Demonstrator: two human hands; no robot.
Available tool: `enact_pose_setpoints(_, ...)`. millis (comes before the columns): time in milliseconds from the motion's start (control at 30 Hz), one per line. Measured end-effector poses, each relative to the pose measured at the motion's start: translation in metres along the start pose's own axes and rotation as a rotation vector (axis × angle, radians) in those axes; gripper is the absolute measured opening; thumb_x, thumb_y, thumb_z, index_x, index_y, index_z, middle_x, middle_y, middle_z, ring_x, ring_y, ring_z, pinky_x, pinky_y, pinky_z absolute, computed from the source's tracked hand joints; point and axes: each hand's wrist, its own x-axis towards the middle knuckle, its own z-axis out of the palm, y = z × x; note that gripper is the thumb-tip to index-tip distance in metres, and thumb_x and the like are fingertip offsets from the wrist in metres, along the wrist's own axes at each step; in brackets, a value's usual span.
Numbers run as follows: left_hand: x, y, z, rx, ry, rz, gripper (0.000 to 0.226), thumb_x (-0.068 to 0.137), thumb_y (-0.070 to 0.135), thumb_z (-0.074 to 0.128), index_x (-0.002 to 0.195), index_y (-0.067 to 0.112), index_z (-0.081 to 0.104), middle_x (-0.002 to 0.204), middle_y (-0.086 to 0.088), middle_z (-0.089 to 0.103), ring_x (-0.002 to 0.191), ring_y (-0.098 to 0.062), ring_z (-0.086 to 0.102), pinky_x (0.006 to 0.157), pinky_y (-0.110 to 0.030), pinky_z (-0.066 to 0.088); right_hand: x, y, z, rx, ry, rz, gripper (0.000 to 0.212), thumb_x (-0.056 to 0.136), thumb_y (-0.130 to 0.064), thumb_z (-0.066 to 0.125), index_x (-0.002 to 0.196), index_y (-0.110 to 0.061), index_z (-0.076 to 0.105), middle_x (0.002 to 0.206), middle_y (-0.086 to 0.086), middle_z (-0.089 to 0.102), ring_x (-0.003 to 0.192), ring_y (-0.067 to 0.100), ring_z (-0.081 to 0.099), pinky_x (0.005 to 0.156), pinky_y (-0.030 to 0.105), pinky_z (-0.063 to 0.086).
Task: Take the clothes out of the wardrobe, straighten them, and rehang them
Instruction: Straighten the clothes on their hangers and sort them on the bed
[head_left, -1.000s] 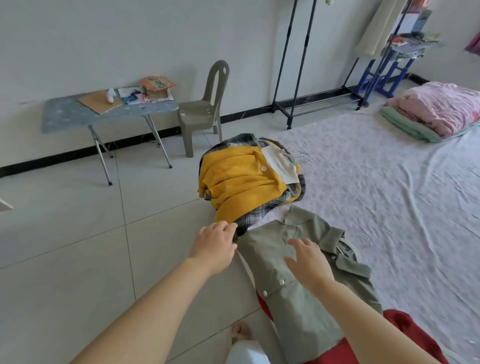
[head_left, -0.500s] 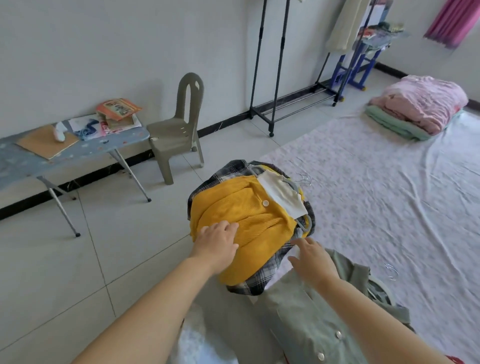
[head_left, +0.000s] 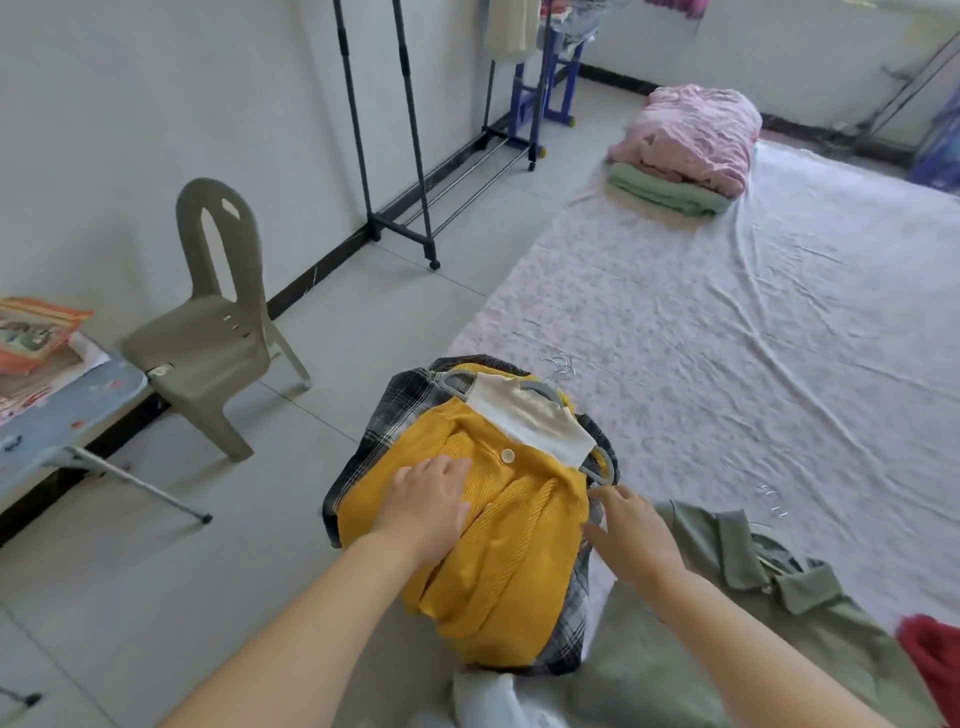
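Observation:
A yellow knit cardigan (head_left: 511, 545) with a white inner piece (head_left: 530, 423) lies on a grey hanger on top of a black-and-white plaid shirt (head_left: 379, 431), at the edge of the white floor sheet (head_left: 727, 338). My left hand (head_left: 428, 506) rests flat on the cardigan's left side, fingers straight. At the cardigan's right edge my right hand (head_left: 631, 535) lies with fingers spread, touching the cloth. A grey-green shirt (head_left: 727, 623) is spread on the floor to the right. The black clothes rack (head_left: 395, 135) stands against the wall.
A grey plastic chair (head_left: 213, 322) and a blue folding table (head_left: 57, 415) with books stand on the left. Folded pink and green bedding (head_left: 685, 145) lies at the sheet's far end. A red garment (head_left: 930, 654) shows at the lower right. Loose wire hangers (head_left: 774, 499) lie on the sheet.
The view has swung from the grey-green shirt to the yellow cardigan pile. My left hand moved up onto the cardigan; my right hand left the shirt and reached the cardigan's right edge.

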Motion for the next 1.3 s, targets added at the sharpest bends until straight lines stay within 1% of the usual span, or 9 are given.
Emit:
enact_pose_setpoints(133,0.049,-0.014,-0.001,0.008,-0.030,0.055,0.053,0.096,0.037,0.038,0.144,0.020,0.021,0.143,0.002,0.033,0.132,-0.016,0.031,0.110,-0.037,0.022,0.050,-0.002,0.000,0.047,0.000,0.058,0.044,0.093,-0.033,0.050,0.135,-0.024,0.040,0.135,-0.001,0.045,0.124,0.017,0.041,0.099,0.029,0.037)
enact_pose_setpoints(233,0.090,-0.027,-0.002,0.001,-0.044,0.061,0.053,0.096,0.039,0.039,0.143,0.021,0.022,0.142,0.005,0.034,0.130,-0.015,0.032,0.110,-0.036,0.024,0.096,-0.002,0.002,0.084,-0.019,0.092,0.044,0.093,-0.033,0.049,0.135,-0.023,0.040,0.137,-0.002,0.043,0.126,0.016,0.040,0.097,0.028,0.039)
enact_pose_setpoints(333,0.130,-0.038,-0.002,0.001,-0.047,0.078,0.053,0.096,0.039,0.039,0.143,0.022,0.023,0.142,0.005,0.035,0.130,-0.014,0.032,0.110,-0.037,0.024,0.139,0.002,0.007,0.088,-0.050,0.130,0.045,0.094,-0.034,0.050,0.135,-0.022,0.040,0.137,0.000,0.042,0.125,0.018,0.041,0.100,0.031,0.040)
enact_pose_setpoints(467,0.178,-0.049,0.007,-0.021,-0.067,0.086,0.053,0.096,0.040,0.038,0.143,0.022,0.023,0.142,0.005,0.034,0.132,-0.014,0.029,0.109,-0.035,0.023,0.193,0.010,0.015,0.099,-0.052,0.178,0.044,0.093,-0.034,0.050,0.134,-0.020,0.042,0.134,0.002,0.045,0.122,0.021,0.043,0.098,0.033,0.042)
enact_pose_setpoints(633,0.232,-0.054,0.039,-0.032,-0.101,0.134,0.052,0.095,0.040,0.038,0.143,0.023,0.023,0.138,0.007,0.037,0.127,-0.012,0.033,0.108,-0.033,0.023,0.259,0.021,0.037,0.121,-0.041,0.210,0.042,0.094,-0.032,0.049,0.133,-0.019,0.043,0.132,0.004,0.046,0.121,0.023,0.044,0.095,0.034,0.040)
enact_pose_setpoints(833,0.276,-0.068,0.091,-0.070,-0.153,0.174,0.052,0.096,0.040,0.036,0.144,0.024,0.021,0.141,0.008,0.033,0.130,-0.012,0.029,0.110,-0.032,0.019,0.329,0.030,0.079,0.112,-0.020,0.252,0.035,0.094,-0.028,0.048,0.126,-0.014,0.049,0.124,0.007,0.050,0.112,0.026,0.047,0.091,0.036,0.041)
enact_pose_setpoints(1033,0.291,-0.086,0.127,-0.109,-0.183,0.188,0.052,0.096,0.041,0.035,0.144,0.026,0.020,0.140,0.010,0.032,0.129,-0.010,0.026,0.110,-0.031,0.015,0.369,0.038,0.113,0.171,0.001,0.356,0.042,0.094,-0.024,0.041,0.135,-0.015,0.041,0.130,0.009,0.046,0.118,0.028,0.042,0.098,0.040,0.037)
enact_pose_setpoints(1133,0.291,-0.092,0.135,-0.119,-0.190,0.192,0.052,0.096,0.040,0.034,0.144,0.026,0.019,0.140,0.011,0.031,0.129,-0.009,0.025,0.110,-0.030,0.015,0.375,0.041,0.122,0.180,0.008,0.382,0.037,0.094,-0.023,0.042,0.130,-0.015,0.044,0.121,0.011,0.052,0.112,0.029,0.046,0.091,0.041,0.041)
enact_pose_setpoints(1300,0.289,-0.093,0.133,-0.133,-0.181,0.197,0.052,0.096,0.040,0.034,0.144,0.027,0.020,0.139,0.012,0.031,0.129,-0.008,0.025,0.110,-0.028,0.014,0.366,0.040,0.119,0.234,0.131,0.394,0.028,0.094,-0.023,0.047,0.121,-0.014,0.050,0.117,0.009,0.054,0.108,0.027,0.048,0.077,0.038,0.042)
